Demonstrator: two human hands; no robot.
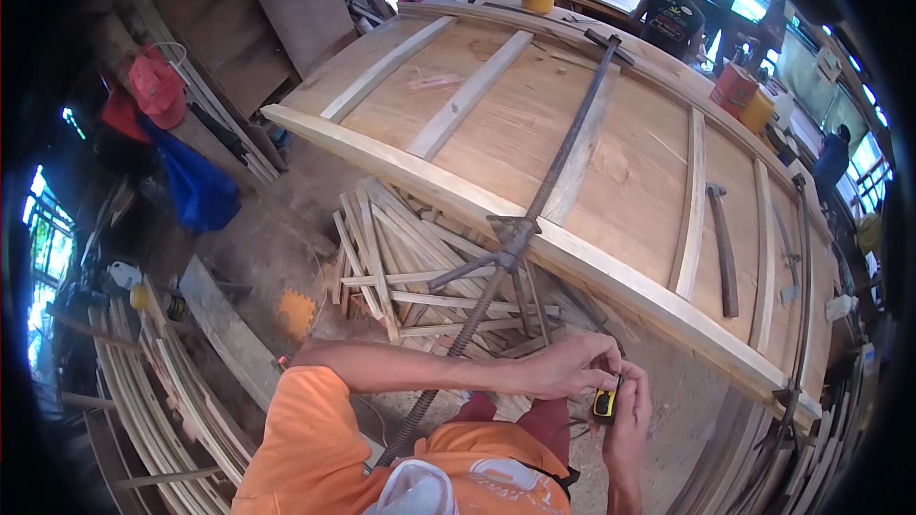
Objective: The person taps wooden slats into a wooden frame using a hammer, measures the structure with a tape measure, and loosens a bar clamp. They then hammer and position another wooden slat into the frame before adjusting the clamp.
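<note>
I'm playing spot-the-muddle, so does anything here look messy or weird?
Yes. By the big wooden panel, wood strips lie crisscrossed in a jumbled heap instead of lined up. Left of them, a small orange piece with jagged edges lies alone on the floor.

My one view looks forward and steeply down from my head, over my hands (593, 384), taking in the workshop widely.

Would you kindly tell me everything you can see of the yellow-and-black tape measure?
The tape measure looks compact, with a black and yellow case, probably plastic. The right hand holds it along one side, while fingers of the left hand meet its upper end. It is between the person and the near rail of the wooden panel. No drawn-out blade can be made out.
</note>
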